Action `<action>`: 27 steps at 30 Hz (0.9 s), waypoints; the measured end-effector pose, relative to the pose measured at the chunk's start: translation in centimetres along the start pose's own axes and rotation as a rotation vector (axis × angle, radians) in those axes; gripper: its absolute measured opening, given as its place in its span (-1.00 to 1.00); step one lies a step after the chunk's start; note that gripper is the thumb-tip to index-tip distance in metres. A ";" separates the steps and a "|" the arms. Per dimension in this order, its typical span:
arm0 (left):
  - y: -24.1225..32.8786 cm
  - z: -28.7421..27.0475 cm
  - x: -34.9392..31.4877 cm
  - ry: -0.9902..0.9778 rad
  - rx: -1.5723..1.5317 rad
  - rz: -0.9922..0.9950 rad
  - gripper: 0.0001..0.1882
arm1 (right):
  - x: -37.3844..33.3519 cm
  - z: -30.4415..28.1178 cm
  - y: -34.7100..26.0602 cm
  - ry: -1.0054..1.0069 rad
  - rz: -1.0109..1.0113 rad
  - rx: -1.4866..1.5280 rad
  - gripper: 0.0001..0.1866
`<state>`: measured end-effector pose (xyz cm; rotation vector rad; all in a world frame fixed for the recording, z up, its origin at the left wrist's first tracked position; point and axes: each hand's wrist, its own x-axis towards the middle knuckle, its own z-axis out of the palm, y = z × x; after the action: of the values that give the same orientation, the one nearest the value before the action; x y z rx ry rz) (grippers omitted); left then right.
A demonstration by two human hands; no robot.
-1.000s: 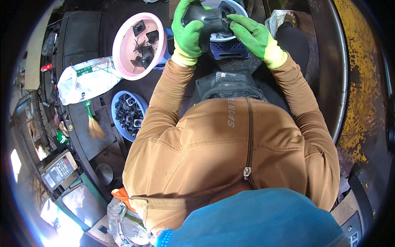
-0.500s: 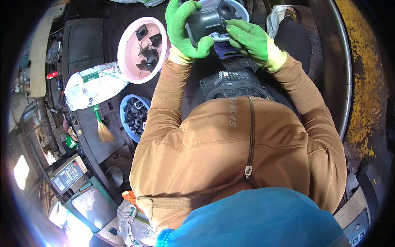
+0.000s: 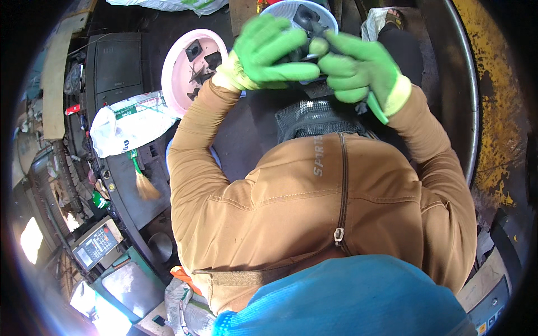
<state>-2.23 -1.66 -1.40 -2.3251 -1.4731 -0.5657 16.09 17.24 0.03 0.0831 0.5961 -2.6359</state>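
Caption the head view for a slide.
Green-gloved left hand and right hand grip a dark plastic part above a pink round bowl.

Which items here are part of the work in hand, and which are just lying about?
In use:
left hand
right hand
dark part held between them
green-handled tool

Lying about:
pink bowl
white mesh basket
white bag
small brush
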 end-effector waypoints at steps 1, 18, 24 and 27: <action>0.3 0.6 -0.2 0.061 0.063 0.052 -0.36 | -0.1 -0.2 -1.0 -0.030 -0.141 0.095 -0.71; 1.9 2.6 -2.8 1.515 -1.676 -0.708 -0.37 | 10.2 -8.2 -0.2 0.516 -0.306 -0.870 -0.69; 1.8 2.3 -4.7 1.601 -1.833 -0.648 -0.38 | 11.0 -9.1 -0.7 0.640 -0.290 -0.765 -0.75; 1.9 1.5 -7.4 1.733 -1.647 -0.861 -0.49 | 11.4 -10.0 -0.6 0.642 -0.303 -0.776 -0.74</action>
<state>-3.14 -7.52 -6.53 -0.1670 -0.6665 -3.4438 5.14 17.41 -10.47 0.6494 1.9198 -2.4119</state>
